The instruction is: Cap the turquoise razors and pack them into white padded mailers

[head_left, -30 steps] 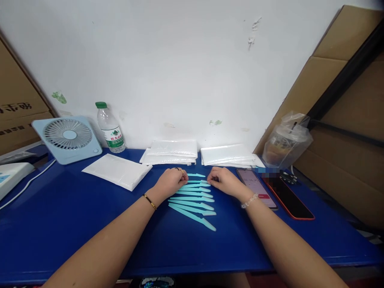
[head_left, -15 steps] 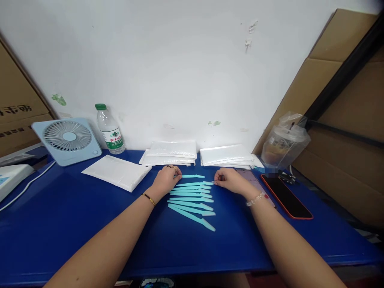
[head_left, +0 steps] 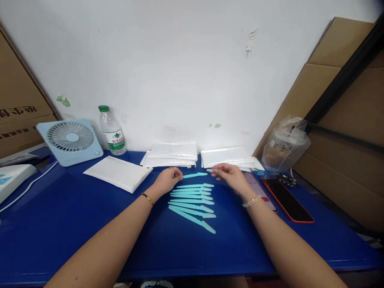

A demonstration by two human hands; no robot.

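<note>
Several teal eyebrow razors (head_left: 192,200) lie side by side in a row on the blue table (head_left: 60,224). My left hand (head_left: 167,180) is closed in a pinch on the left end of one more teal razor (head_left: 195,175), held just behind the row. My right hand (head_left: 229,176) is pinched at that razor's right tip on a small pale bit (head_left: 210,171), too small to name. Both forearms reach in from the bottom edge.
Stacks of white bags (head_left: 172,154) (head_left: 226,156) and another pack (head_left: 118,172) lie behind the hands. A water bottle (head_left: 111,130) and a small fan (head_left: 70,140) stand back left. Two phones (head_left: 288,198) and a bagged drink cup (head_left: 283,146) sit right, beside cardboard (head_left: 345,120).
Both hands have left the row's ends and moved back toward the bags. The rearmost razor now sits between their fingertips, slightly tilted.
</note>
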